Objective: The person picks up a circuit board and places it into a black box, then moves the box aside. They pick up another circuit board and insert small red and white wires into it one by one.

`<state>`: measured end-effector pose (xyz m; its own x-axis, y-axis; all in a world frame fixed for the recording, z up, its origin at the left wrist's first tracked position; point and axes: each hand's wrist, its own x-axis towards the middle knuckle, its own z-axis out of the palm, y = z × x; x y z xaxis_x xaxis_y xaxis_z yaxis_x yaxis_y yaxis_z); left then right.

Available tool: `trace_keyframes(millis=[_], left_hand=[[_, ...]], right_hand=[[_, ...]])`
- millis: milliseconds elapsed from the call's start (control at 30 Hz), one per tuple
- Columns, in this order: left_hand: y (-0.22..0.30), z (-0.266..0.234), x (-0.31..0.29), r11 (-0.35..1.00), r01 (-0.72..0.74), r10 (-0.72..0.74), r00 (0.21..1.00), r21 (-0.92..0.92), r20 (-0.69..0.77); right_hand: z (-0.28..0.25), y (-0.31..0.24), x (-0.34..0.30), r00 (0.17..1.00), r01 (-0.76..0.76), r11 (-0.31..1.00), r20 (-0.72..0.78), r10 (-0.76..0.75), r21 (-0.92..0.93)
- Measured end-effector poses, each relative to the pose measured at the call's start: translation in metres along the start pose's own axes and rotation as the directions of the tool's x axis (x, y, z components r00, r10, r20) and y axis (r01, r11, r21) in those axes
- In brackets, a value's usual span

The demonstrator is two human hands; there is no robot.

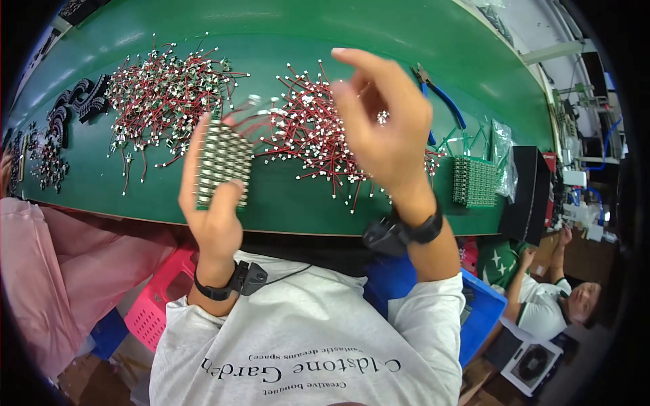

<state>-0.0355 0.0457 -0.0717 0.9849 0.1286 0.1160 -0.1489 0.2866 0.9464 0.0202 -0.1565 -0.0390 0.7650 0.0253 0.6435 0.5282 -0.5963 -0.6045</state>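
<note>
My left hand [215, 227] grips a panel of small circuit boards [227, 159] covered in rows of metallic parts, thumb across its face. Blurred red wires with white connectors [252, 116] stand at the panel's upper edge; whether they are fixed to it I cannot tell. My right hand [389, 125] is raised over the pile of red wires with white connectors [308, 125], slightly blurred. Its thumb and forefinger are apart, with nothing seen between their tips. Left of the panel lies a heap of small green boards with red wires [169, 95].
Blue-handled pliers [443, 101] lie at the right on the green table [277, 37]. Nearby are stacked green panels [474, 181], a clear plastic bag [502, 159] and a black box [525, 196]. Black curved parts [64, 111] lie far left. A person [552, 304] sits at right.
</note>
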Motion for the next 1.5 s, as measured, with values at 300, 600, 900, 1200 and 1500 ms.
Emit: trace_keyframes(millis=[300, 600, 900, 1200, 1500], left_hand=[[-0.003, -0.012, 0.002, 0.993, 0.095, -0.096, 0.995, -0.065, -0.01], [-0.006, -0.01, 0.009, 0.983, 0.122, -0.13, 0.99, -0.134, -0.055], [-0.012, -0.004, 0.013, 0.97, 0.131, -0.146, 0.988, -0.207, -0.057], [-0.013, -0.007, 0.015, 0.961, 0.103, -0.13, 0.988, -0.256, -0.089], [-0.01, 0.011, 0.01, 0.978, 0.094, -0.103, 0.994, -0.186, -0.036]], right_hand=[[0.03, 0.07, 0.013, 0.881, -0.221, 0.895, 0.315, 0.354, -0.387], [0.024, 0.056, 0.008, 0.959, -0.245, 0.963, 0.174, 0.224, 0.11], [0.017, 0.047, 0.002, 0.936, -0.305, 0.907, 0.264, 0.231, 0.289], [0.016, 0.032, 0.005, 0.989, 0.022, 0.984, 0.142, -0.048, 0.179], [0.037, -0.022, -0.024, 0.931, 0.336, 0.9, 0.045, -0.361, 0.277]])
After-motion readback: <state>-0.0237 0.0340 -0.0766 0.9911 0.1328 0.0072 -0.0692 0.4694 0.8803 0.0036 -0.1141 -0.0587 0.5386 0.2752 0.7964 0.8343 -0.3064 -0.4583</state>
